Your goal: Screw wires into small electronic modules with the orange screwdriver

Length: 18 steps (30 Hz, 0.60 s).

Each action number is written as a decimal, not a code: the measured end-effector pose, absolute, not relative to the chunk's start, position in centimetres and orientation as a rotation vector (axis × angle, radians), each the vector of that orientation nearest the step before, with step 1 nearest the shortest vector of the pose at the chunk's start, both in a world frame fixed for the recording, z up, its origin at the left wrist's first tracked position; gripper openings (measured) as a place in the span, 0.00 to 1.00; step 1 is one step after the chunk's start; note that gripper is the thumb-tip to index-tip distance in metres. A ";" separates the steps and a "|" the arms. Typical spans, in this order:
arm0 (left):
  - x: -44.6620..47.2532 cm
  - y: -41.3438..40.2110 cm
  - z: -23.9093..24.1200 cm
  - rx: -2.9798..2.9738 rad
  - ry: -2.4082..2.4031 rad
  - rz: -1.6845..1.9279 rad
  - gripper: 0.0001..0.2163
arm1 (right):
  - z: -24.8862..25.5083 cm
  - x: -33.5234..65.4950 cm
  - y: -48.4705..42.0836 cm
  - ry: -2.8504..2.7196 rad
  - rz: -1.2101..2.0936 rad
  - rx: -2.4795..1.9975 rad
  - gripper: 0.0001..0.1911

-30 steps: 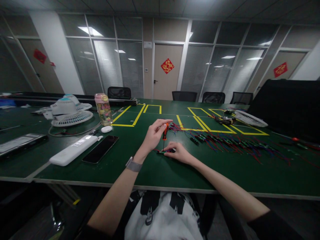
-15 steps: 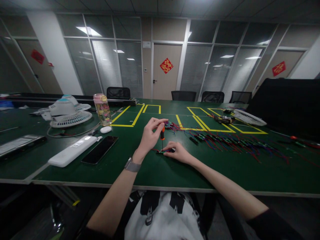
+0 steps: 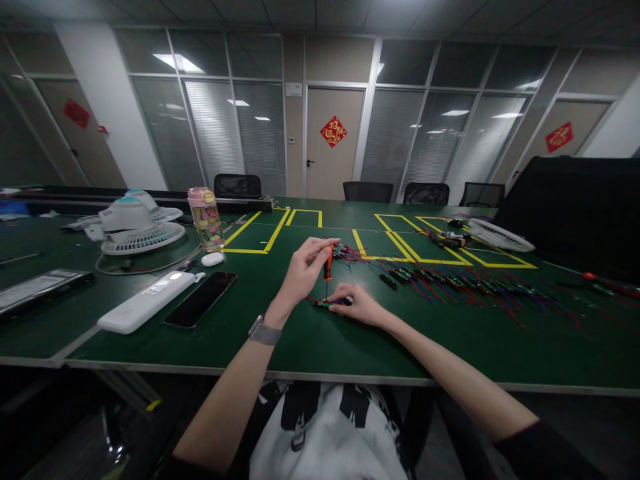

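Observation:
My left hand (image 3: 302, 272) pinches the orange handle of a small screwdriver (image 3: 327, 263), held upright with its tip down on a small circuit board (image 3: 326, 304) on the green table (image 3: 310, 340). My right hand (image 3: 359, 303) lies over the right end of that board and presses it to the table with closed fingers. A grey watch sits on my left wrist. Several similar boards with red and blue wires (image 3: 450, 283) lie in a row to the right.
A black phone (image 3: 201, 299) and a long white device (image 3: 145, 302) lie to the left, with a white earbud case (image 3: 212, 259), a pink-lidded bottle (image 3: 206, 218) and small fans (image 3: 137, 227) behind. Another fan (image 3: 500, 235) lies far right beside a black screen (image 3: 575, 207). Yellow tape boxes mark the tabletop.
The left hand's fingers have shifted around the screwdriver handle, as in turning it. The right hand and the board have stayed in place.

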State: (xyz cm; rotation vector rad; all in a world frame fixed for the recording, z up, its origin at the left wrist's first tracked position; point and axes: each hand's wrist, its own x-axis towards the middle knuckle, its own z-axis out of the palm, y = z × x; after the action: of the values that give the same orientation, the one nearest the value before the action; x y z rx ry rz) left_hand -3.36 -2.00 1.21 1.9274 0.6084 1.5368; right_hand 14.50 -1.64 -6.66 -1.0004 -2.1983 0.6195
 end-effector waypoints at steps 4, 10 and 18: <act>-3.2 -2.0 1.1 1.854 0.466 1.403 0.15 | -6.8 14.6 -1.5 -2.190 0.658 -0.987 0.13; -2.8 -2.1 0.7 1.935 0.602 1.552 0.10 | -6.8 14.7 -1.4 -2.170 0.662 -1.000 0.13; -2.9 -2.4 1.2 1.892 0.507 1.485 0.13 | -6.7 14.7 -1.5 -2.206 0.646 -0.975 0.12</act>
State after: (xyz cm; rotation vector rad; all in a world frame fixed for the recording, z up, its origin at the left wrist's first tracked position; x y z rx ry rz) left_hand -2.90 -2.38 1.19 1.8917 0.5072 1.4854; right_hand 14.69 -1.45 -6.70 -0.9752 -2.2065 0.6459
